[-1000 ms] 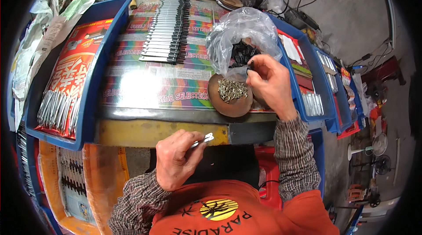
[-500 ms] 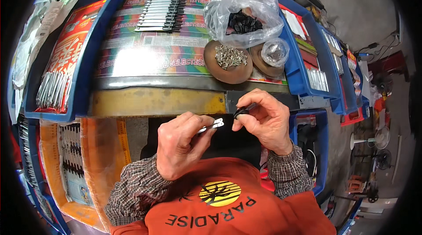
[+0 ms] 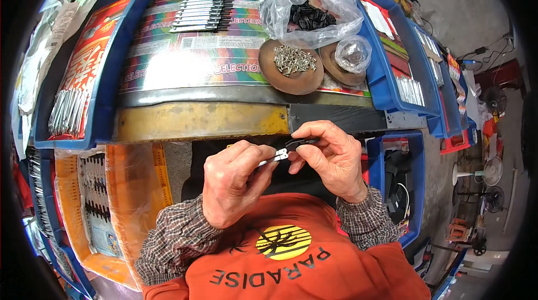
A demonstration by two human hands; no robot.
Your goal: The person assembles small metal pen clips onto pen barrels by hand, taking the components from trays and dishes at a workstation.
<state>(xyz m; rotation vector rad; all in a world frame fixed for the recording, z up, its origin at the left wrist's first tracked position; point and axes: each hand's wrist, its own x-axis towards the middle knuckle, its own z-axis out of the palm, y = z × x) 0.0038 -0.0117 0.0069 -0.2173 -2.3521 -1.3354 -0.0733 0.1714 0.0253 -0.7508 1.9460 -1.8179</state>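
Observation:
In front of my chest, my left hand pinches a slim silver metal strip whose bright end sticks out past the fingertips; most of its length is hidden in the hand. Between thumb and forefinger, my right hand grips a small black plastic piece. That piece meets the bright end of the strip, though I cannot tell whether it is fitted onto it. Beyond the hands, a clear plastic bag holds similar black pieces. A row of silver strips with black ends lies on the table.
A round brown dish carries small metal fasteners. Blue trays with metal strips stand left and right. The table's front edge runs just past my hands. An orange-lined box sits below left, a blue bin below right.
My right hand has moved left and slightly down, bringing the black plastic piece from apart to against the metal strip's end. My left hand has barely shifted.

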